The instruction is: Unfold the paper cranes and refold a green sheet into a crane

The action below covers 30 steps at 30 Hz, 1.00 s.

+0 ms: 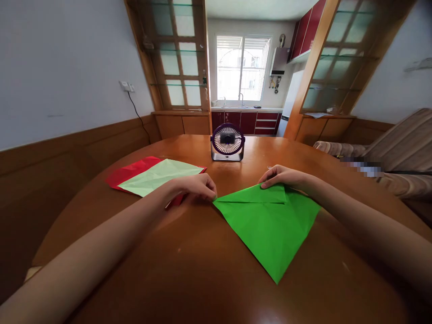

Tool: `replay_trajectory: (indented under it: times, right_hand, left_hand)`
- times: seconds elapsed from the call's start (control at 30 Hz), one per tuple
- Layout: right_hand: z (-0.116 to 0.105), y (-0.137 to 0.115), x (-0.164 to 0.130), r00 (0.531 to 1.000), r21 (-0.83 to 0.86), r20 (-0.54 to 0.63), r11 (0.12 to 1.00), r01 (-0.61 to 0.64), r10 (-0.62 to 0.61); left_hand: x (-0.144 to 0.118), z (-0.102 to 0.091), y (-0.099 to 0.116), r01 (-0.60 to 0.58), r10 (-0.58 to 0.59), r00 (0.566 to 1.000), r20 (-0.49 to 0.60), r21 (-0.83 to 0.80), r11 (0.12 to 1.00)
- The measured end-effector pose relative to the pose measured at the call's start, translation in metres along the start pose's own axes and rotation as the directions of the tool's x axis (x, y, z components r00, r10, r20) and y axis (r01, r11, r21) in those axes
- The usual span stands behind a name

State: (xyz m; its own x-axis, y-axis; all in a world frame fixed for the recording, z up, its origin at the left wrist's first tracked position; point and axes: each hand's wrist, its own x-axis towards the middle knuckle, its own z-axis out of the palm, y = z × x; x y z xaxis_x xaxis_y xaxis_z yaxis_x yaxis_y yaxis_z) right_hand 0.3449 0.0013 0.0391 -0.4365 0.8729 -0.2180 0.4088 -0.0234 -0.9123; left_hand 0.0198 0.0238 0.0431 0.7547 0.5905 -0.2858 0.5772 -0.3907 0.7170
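A bright green sheet of paper [270,225] lies on the wooden table, one corner pointing toward me. Its far edge is folded over into a narrow flap. At the sheet's left corner, my left hand [199,185] is closed, pinching the tip between thumb and finger. My right hand [280,175] is at the far edge, its thumb pressed on top of the folded flap and its fingers curled behind the paper.
Left of the green sheet lie a pale green paper [158,173] and a red paper [123,176] beneath it, partly behind my left forearm. A small dark fan [227,140] stands at the back of the table [189,279]. A striped sofa [401,144] is at the right.
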Motion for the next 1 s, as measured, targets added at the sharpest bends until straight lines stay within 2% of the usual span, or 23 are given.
replay_trajectory:
  times: [0.37, 0.57, 0.73, 0.83, 1.0]
  right_hand:
    - [-0.003, 0.004, 0.002, 0.998, 0.027, 0.047, 0.999, -0.046, 0.045]
    - [-0.012, 0.007, 0.0, 0.996, 0.064, 0.035, 0.995, -0.078, 0.076]
    - [-0.016, 0.007, -0.002, 0.997, 0.025, 0.01, 0.997, -0.07, 0.07]
    - [-0.014, 0.009, 0.0, 0.997, 0.01, 0.034, 0.998, -0.07, 0.069]
    - [-0.01, 0.011, 0.004, 0.996, 0.007, 0.065, 0.998, -0.06, 0.06]
  left_hand:
    - [-0.003, -0.002, 0.001, 0.033, -0.032, 0.999, -0.016, 0.038, 0.999]
    - [-0.006, -0.002, -0.001, 0.074, -0.076, 0.997, 0.029, 0.072, 0.995]
    - [-0.005, -0.001, -0.004, 0.041, -0.041, 0.999, -0.031, -0.024, 0.999]
    - [-0.003, 0.005, 0.003, 0.015, -0.024, 0.997, -0.076, -0.108, 0.994]
    - [0.005, 0.021, 0.019, -0.038, 0.026, 0.995, -0.1, -0.127, 0.991]
